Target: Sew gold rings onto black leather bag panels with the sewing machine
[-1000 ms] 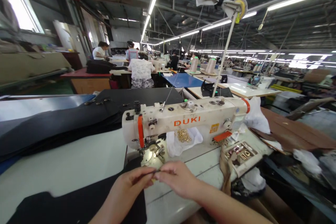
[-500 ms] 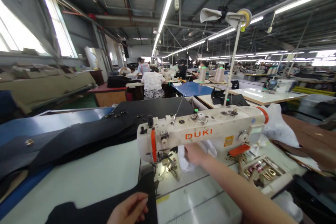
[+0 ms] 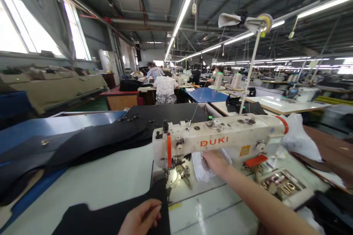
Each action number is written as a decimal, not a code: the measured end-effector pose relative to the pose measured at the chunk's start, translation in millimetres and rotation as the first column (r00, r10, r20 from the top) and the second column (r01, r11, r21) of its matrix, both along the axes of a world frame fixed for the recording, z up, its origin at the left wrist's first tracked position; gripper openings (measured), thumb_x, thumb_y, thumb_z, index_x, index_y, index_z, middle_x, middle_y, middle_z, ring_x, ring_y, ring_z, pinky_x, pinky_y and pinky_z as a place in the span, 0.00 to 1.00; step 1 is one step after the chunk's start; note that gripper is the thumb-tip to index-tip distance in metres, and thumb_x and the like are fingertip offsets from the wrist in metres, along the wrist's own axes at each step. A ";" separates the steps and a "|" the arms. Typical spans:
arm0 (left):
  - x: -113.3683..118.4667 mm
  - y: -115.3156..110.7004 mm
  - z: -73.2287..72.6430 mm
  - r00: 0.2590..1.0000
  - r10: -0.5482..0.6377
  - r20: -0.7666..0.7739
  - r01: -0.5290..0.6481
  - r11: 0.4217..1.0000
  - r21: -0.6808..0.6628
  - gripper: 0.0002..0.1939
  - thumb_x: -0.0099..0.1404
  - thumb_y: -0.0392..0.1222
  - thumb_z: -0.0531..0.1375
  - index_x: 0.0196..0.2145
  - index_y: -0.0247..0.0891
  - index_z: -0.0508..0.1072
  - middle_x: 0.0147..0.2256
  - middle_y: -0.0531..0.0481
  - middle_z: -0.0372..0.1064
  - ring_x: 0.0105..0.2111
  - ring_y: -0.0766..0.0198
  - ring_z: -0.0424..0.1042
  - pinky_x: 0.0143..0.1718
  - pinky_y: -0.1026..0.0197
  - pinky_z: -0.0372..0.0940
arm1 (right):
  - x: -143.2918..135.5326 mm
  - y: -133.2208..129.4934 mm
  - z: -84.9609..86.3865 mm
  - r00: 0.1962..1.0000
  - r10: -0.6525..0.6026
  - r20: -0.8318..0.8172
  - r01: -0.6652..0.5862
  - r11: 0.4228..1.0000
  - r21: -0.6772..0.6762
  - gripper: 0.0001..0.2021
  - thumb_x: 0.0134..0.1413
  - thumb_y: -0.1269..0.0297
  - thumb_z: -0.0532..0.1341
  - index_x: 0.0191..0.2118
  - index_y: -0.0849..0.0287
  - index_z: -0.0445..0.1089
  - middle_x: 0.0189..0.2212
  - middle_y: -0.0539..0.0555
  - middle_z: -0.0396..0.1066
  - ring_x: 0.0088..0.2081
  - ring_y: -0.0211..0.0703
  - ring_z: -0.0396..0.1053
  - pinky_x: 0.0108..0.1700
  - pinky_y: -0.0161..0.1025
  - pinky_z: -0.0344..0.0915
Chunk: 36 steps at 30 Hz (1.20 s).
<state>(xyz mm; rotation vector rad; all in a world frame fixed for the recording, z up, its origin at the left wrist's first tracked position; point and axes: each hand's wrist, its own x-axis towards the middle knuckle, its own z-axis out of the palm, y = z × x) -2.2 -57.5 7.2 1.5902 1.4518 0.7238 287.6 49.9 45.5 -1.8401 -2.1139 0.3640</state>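
My left hand [image 3: 145,214] is closed, thumb and forefinger pressed together, above a black cut piece of material [image 3: 102,216]. Whatever may be in that pinch is too small to make out. The black piece lies on the pale table, one end beside the needle area of the white sewing machine [image 3: 217,137]. My right hand [image 3: 216,163] reaches under the machine's arm into a white plastic bag [image 3: 200,170]; its fingertips are partly hidden there. A metal guide [image 3: 185,176] sits on the bed between the needle and the bag.
A tray [image 3: 299,198] with metal buckles stands at the right. Black material pieces [image 3: 96,143] are piled behind and to the left. A thread stand [image 3: 250,69] rises behind the machine. People work at tables farther back.
The camera view has shifted, so everything sits a little farther right. My right hand stays in the white bag, and my left stays over the black piece with its fingers pinched.
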 end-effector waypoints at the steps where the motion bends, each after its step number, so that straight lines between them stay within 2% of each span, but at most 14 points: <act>1: 0.3 0.4 1.1 1.000 0.001 -0.004 -0.001 1.000 0.002 0.21 0.56 0.58 0.53 0.34 0.38 0.72 0.26 0.50 0.71 0.26 0.60 0.70 0.31 0.61 0.67 | 2.2 0.9 -1.8 1.000 -0.018 -0.002 0.018 1.000 -0.013 0.09 0.44 0.77 0.57 0.23 0.63 0.73 0.32 0.61 0.77 0.38 0.51 0.72 0.41 0.39 0.61; 5: 1.1 1.9 6.3 1.000 -0.022 -0.019 0.022 1.000 0.006 0.20 0.56 0.57 0.53 0.34 0.38 0.72 0.27 0.50 0.72 0.26 0.59 0.71 0.32 0.60 0.67 | 12.0 1.5 -6.9 0.989 -0.107 -0.100 0.106 0.994 -0.015 0.09 0.48 0.75 0.58 0.24 0.61 0.74 0.32 0.61 0.77 0.40 0.52 0.71 0.43 0.41 0.61; 8: 0.7 3.1 6.6 0.999 -0.030 -0.035 0.030 1.000 0.003 0.20 0.55 0.57 0.53 0.35 0.38 0.72 0.27 0.50 0.73 0.27 0.58 0.71 0.32 0.60 0.67 | 17.8 -2.6 -7.6 0.949 -0.160 -0.270 0.171 0.985 0.018 0.10 0.54 0.70 0.56 0.31 0.59 0.75 0.37 0.60 0.76 0.43 0.51 0.70 0.47 0.43 0.60; 10: -0.2 4.4 4.9 0.998 -0.044 -0.042 0.044 0.999 0.002 0.20 0.56 0.57 0.53 0.35 0.38 0.72 0.27 0.50 0.73 0.27 0.58 0.72 0.32 0.60 0.67 | 19.3 -8.0 -8.3 0.895 -0.170 -0.412 0.193 0.981 0.015 0.09 0.54 0.68 0.56 0.34 0.58 0.75 0.38 0.58 0.76 0.42 0.49 0.71 0.46 0.43 0.62; 13: -2.0 6.7 2.2 0.996 -0.071 -0.044 0.071 0.997 0.001 0.19 0.57 0.56 0.53 0.35 0.39 0.72 0.27 0.51 0.73 0.27 0.59 0.72 0.31 0.61 0.66 | 17.1 -22.3 -10.1 0.771 -0.151 -0.619 0.169 0.985 -0.030 0.10 0.53 0.61 0.59 0.37 0.57 0.74 0.35 0.56 0.76 0.38 0.47 0.73 0.40 0.41 0.67; 15: -3.2 7.8 1.2 0.996 -0.084 -0.041 0.085 0.996 0.003 0.18 0.58 0.55 0.53 0.36 0.39 0.72 0.28 0.51 0.73 0.27 0.60 0.72 0.32 0.62 0.66 | 13.3 -36.1 -10.8 0.670 -0.136 -0.730 0.132 0.989 -0.063 0.14 0.50 0.54 0.61 0.37 0.58 0.74 0.34 0.56 0.76 0.36 0.47 0.74 0.37 0.42 0.68; 18: -4.1 7.7 1.1 0.995 -0.092 -0.042 0.092 0.996 0.004 0.18 0.59 0.54 0.53 0.37 0.39 0.73 0.28 0.51 0.73 0.27 0.60 0.72 0.32 0.63 0.66 | 5.4 -58.5 -9.6 0.521 -0.124 -0.844 0.077 0.992 -0.098 0.22 0.43 0.46 0.64 0.38 0.59 0.72 0.35 0.58 0.76 0.36 0.48 0.75 0.37 0.43 0.69; 20: -4.0 6.7 1.9 0.995 -0.091 -0.044 0.091 0.996 0.002 0.18 0.59 0.54 0.53 0.37 0.39 0.73 0.28 0.51 0.73 0.28 0.61 0.72 0.32 0.63 0.66 | -0.6 -70.8 -7.2 0.413 -0.132 -0.901 0.046 0.991 -0.124 0.24 0.38 0.45 0.66 0.37 0.60 0.71 0.35 0.58 0.76 0.37 0.49 0.75 0.37 0.43 0.69; 24: -2.4 4.2 4.8 0.996 -0.083 -0.029 0.083 0.997 0.005 0.17 0.59 0.53 0.54 0.37 0.39 0.73 0.29 0.51 0.73 0.28 0.61 0.71 0.33 0.63 0.66 | -12.2 -85.2 0.4 0.173 -0.194 -0.966 0.003 0.981 -0.196 0.23 0.29 0.50 0.72 0.33 0.59 0.71 0.32 0.56 0.77 0.36 0.47 0.75 0.36 0.39 0.68; 25: -2.0 3.7 5.5 0.996 -0.083 -0.022 0.083 0.997 0.005 0.17 0.58 0.53 0.54 0.36 0.39 0.73 0.29 0.52 0.73 0.28 0.61 0.71 0.33 0.63 0.66 | -14.6 -87.3 2.8 0.145 -0.200 -0.969 0.001 0.979 -0.202 0.23 0.28 0.51 0.73 0.32 0.59 0.71 0.31 0.55 0.77 0.35 0.46 0.75 0.36 0.39 0.68; 28: -1.5 2.9 7.2 0.997 -0.081 -0.004 0.081 0.997 0.004 0.16 0.58 0.52 0.54 0.36 0.39 0.73 0.28 0.51 0.73 0.27 0.61 0.71 0.32 0.62 0.66 | -20.6 -92.8 9.9 0.136 -0.194 -0.971 0.008 0.981 -0.195 0.22 0.28 0.50 0.73 0.29 0.59 0.72 0.30 0.55 0.77 0.34 0.45 0.75 0.36 0.39 0.67; 31: -0.4 2.8 8.8 0.997 -0.072 0.024 0.073 0.997 -0.012 0.16 0.57 0.52 0.55 0.35 0.38 0.73 0.28 0.51 0.73 0.27 0.61 0.71 0.32 0.62 0.66 | -27.1 -98.5 12.6 0.102 -0.243 -0.965 -0.017 0.969 -0.246 0.21 0.29 0.50 0.73 0.28 0.60 0.73 0.31 0.55 0.77 0.34 0.46 0.74 0.36 0.39 0.67; 34: 5.4 1.4 13.4 0.994 -0.067 0.092 0.069 0.997 -0.027 0.16 0.58 0.51 0.55 0.35 0.37 0.73 0.27 0.51 0.72 0.26 0.62 0.70 0.31 0.62 0.65 | -37.4 -103.8 7.2 -0.003 -0.327 -0.945 -0.049 0.944 -0.326 0.19 0.28 0.54 0.74 0.29 0.60 0.74 0.31 0.55 0.76 0.34 0.44 0.73 0.36 0.38 0.67; 36: 13.4 -1.4 18.8 0.987 -0.070 0.144 0.074 0.997 -0.025 0.15 0.58 0.51 0.56 0.34 0.37 0.74 0.27 0.51 0.71 0.26 0.63 0.69 0.31 0.62 0.65 | -46.9 -107.0 0.9 -0.090 -0.386 -0.918 -0.072 0.922 -0.380 0.18 0.27 0.59 0.75 0.29 0.61 0.74 0.28 0.52 0.75 0.31 0.40 0.72 0.34 0.35 0.67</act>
